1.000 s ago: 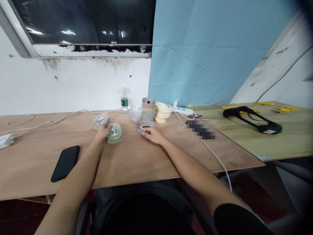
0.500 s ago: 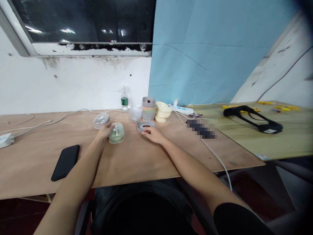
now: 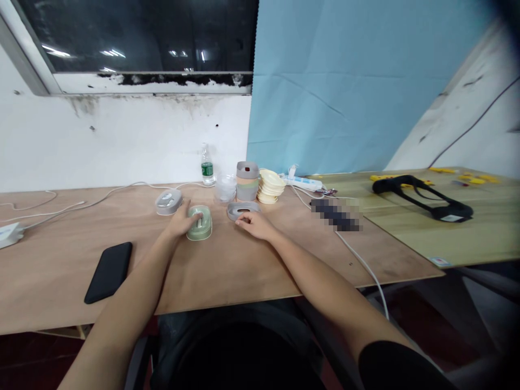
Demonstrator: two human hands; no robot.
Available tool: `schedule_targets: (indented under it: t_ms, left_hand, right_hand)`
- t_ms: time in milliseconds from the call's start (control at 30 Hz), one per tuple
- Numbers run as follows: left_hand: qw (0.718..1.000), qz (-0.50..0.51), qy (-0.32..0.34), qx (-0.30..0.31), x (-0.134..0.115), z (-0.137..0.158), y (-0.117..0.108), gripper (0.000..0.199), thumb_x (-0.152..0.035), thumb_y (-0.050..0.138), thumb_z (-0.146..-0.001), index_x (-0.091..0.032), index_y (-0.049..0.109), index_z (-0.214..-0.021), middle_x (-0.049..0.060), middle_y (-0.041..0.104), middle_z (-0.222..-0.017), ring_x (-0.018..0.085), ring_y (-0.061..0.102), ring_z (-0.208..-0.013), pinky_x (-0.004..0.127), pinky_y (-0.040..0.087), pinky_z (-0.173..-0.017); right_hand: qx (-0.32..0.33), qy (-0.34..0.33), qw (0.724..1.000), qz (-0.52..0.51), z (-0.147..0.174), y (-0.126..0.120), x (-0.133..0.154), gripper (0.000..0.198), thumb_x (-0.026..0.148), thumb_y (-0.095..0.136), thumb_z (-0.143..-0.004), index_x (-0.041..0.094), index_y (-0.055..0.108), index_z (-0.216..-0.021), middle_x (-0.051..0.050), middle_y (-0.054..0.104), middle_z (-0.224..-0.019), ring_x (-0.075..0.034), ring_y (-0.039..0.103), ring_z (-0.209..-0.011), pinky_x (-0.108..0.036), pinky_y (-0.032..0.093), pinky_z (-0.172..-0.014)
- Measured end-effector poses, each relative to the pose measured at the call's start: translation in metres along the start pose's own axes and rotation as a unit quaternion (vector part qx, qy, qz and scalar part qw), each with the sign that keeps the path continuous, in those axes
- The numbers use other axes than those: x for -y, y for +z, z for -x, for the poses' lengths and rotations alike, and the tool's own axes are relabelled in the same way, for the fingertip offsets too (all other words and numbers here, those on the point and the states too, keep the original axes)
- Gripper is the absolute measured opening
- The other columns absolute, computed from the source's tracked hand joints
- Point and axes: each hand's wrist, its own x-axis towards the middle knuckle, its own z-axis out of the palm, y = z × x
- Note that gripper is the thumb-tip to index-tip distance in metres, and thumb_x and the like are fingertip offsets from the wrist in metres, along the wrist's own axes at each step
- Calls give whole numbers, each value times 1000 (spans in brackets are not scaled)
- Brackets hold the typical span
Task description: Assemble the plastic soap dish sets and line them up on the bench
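Observation:
My left hand (image 3: 181,220) is at the left side of a pale green rounded-oval box (image 3: 202,230) with a clear top. Its thumb lies across the top of the box, and the other fingers stretch apart along its left edge. At the front of a low grey oval tray (image 3: 254,207) with a dark slot, my right hand (image 3: 255,224) has curled fingers pressed at the tray's rim. The fingertips are partly hidden. Behind my left hand stands a grey box with a clear lid (image 3: 168,201).
Behind the tray are a stack of grey, orange and green trays (image 3: 247,181), clear cups (image 3: 225,188), cream bowls (image 3: 271,187) and a water bottle (image 3: 207,169). A black phone (image 3: 109,272) lies left. A power strip (image 3: 304,183) and cables are behind; a black frame (image 3: 426,200) is right.
The green box has shifted slightly to the right. My left hand has moved with it, and its thumb now reaches across the top. My right hand and the grey tray look unmoved.

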Motion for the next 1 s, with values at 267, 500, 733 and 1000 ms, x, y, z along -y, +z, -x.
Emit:
schedule_targets:
  t_ms: [267,500,733,1000]
  left_hand:
    - [972,-103,211,11,-14,9,-11,43,-49,52,-85,-19,68,-111,9,60,-127,25,54,-118,38,37,-106]
    - [966,-127,208,82,-28,17,-15,55,-59,66,-69,-21,69,-109,8,66,-115,29,59,-110,38,43,-99]
    - [948,-200,222,108,-17,11,-5,87,-57,78,-53,-22,57,-129,12,48,-140,35,38,-133,42,26,-113]
    - [951,-260,155,57,-7,11,5,80,-64,59,-75,-26,39,-142,13,27,-153,39,16,-141,61,17,-110]
  right_hand:
    - [-5,-8,1000,-3,-1,2,-3,26,40,57,-86,18,69,-83,0,61,-64,-11,50,-56,-23,30,-54]
    - [4,-8,1000,-6,0,1,-2,25,39,56,-86,18,69,-83,0,61,-65,-11,50,-57,-23,31,-55]
    - [3,-2,1000,-8,0,2,-1,25,39,56,-86,18,69,-83,0,62,-65,-10,50,-57,-22,31,-55]
    - [-3,-3,1000,-5,0,3,-2,25,40,57,-86,19,70,-84,0,61,-64,-11,50,-57,-23,31,-55]
